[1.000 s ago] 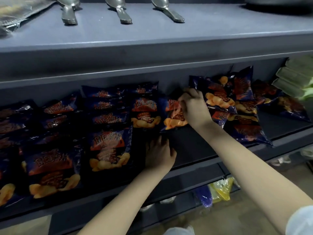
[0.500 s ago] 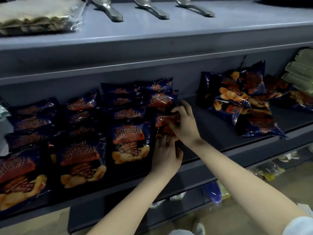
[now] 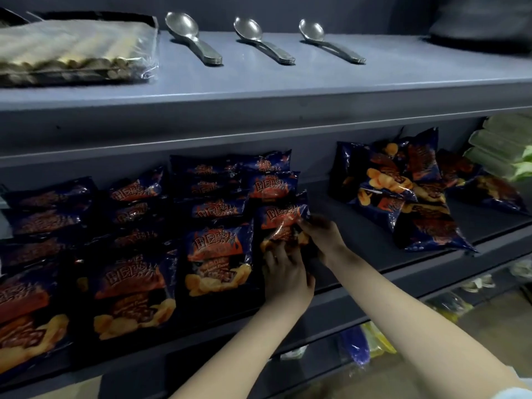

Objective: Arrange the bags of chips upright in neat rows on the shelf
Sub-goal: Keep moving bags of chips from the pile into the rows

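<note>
Dark blue chip bags with red-orange print stand in rows (image 3: 218, 254) on the left of the middle shelf (image 3: 359, 254). One chip bag (image 3: 283, 218) sits at the front of the rightmost row. My left hand (image 3: 285, 275) grips its lower edge from below. My right hand (image 3: 324, 236) pinches its right side. A loose heap of the same bags (image 3: 403, 194) lies further right on the shelf, tumbled and overlapping.
The upper shelf (image 3: 316, 82) carries three metal spoons (image 3: 193, 36) and a clear pack of pale sticks (image 3: 72, 53). Green packs (image 3: 506, 148) are stacked at the far right. Blue and yellow packets (image 3: 365, 341) lie on a lower shelf.
My right hand carried a bag from the heap on the right across to the rightmost row. My left hand rose to meet it, and both hands now hold the bag.
</note>
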The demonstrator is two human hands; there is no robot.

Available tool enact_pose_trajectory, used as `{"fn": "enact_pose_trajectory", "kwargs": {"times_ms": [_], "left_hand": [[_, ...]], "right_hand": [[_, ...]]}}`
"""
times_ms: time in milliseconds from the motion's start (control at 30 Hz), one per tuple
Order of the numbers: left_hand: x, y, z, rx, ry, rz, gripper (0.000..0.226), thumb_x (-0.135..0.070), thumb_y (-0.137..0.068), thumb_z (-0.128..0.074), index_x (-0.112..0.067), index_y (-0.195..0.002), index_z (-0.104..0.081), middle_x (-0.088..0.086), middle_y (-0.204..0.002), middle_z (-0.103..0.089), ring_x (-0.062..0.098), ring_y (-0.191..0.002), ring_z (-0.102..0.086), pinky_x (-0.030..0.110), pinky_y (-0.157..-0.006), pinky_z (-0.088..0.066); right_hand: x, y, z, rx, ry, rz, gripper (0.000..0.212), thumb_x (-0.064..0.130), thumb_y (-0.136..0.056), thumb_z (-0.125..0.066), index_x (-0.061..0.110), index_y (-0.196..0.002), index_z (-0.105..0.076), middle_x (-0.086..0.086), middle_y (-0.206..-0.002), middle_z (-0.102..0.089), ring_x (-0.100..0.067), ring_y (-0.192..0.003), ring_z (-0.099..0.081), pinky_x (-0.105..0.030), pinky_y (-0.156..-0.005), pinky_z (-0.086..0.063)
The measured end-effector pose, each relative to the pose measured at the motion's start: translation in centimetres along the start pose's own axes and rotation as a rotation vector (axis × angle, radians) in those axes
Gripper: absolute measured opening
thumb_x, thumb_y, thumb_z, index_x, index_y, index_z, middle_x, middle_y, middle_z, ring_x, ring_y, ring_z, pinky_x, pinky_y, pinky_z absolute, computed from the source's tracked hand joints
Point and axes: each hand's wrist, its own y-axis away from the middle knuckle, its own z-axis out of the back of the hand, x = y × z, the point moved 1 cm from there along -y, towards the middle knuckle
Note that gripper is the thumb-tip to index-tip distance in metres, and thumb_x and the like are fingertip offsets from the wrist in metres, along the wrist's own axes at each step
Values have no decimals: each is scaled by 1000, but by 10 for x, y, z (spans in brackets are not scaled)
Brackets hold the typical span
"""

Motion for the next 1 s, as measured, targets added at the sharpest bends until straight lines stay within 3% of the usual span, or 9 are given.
{"fn": "enact_pose_trajectory", "kwargs": {"times_ms": [167, 300, 400, 500, 633, 700, 767, 833, 1000], "left_hand": [[-4, -3, -5, 8, -52, 23, 68, -38, -89, -52, -9, -143, -22, 17, -150, -11, 39, -133, -18, 46, -107, -28], [-4, -3, -16, -13, -109, -8, 78, -42, -63, -76, -1, -125, -52, 24, -130, -46, 44, -109, -51, 52, -88, -48], [0, 0, -24, -23, -120, -29, 68, -45, -70, -62, -1, -123, -56, 24, -126, -53, 45, -109, -55, 53, -91, -48], [4, -1, -32, -22, -107, -23, 68, -45, -82, -35, 1, -129, -51, 25, -138, -44, 46, -123, -45, 53, -100, -34], [4, -4, -32, 10, -74, -24, 72, -44, -96, -35, -4, -148, -6, 19, -156, 6, 41, -142, 6, 46, -114, 2], [3, -4, -29, -56, -77, -27, 69, -44, -90, -48, -6, -144, -27, 21, -153, -11, 45, -138, -14, 50, -112, -17], [1, -6, -32, -172, -56, -36, 56, -38, -73, -70, -11, -120, -55, 19, -131, -42, 40, -114, -46, 48, -91, -45], [-3, -8, -34, -278, -24, -65, 48, -32, -63, -77, -16, -104, -59, 13, -115, -49, 31, -100, -50, 42, -79, -50], [-38, -18, -29, -374, 53, -138, 42, -26, -66, -73, -17, -105, -60, 11, -114, -55, 30, -101, -54, 40, -84, -49]], "right_hand": [[-8, -4, -1, -16, -19, 36, 15, 22, -89, -61, 13, -100, -65, -12, -100, -70, -27, -94, -67, -40, -83, -54], [-12, -2, -1, -2, -187, 21, 22, 18, -89, -62, 11, -110, -62, -12, -105, -69, -27, -98, -66, -43, -88, -54], [-12, 0, 1, 52, -315, 30, 23, 9, -90, -59, 9, -112, -61, -15, -107, -68, -30, -99, -65, -43, -88, -53], [-14, -2, 1, 80, -403, 45, 22, 3, -88, -59, 8, -109, -63, -14, -104, -68, -30, -98, -65, -43, -88, -52], [-13, -2, 4, 60, -375, 87, 23, 1, -88, -59, 10, -108, -65, -11, -103, -69, -26, -98, -65, -39, -88, -52], [-12, -3, 10, 11, -315, 113, 27, 0, -88, -58, 9, -113, -62, -7, -104, -68, -22, -101, -64, -33, -88, -52], [-7, -3, 22, -34, -149, 210, 31, 1, -89, -58, 10, -118, -61, -1, -108, -67, -14, -104, -63, -26, -91, -51], [3, -3, 39, -45, -41, 302, 33, -2, -89, -56, 11, -119, -61, 2, -110, -67, -5, -103, -63, -20, -90, -50], [35, -10, 104, -149, 4, 509, 33, -10, -90, -47, 9, -113, -62, 12, -103, -63, 15, -93, -58, -7, -84, -45]]}}
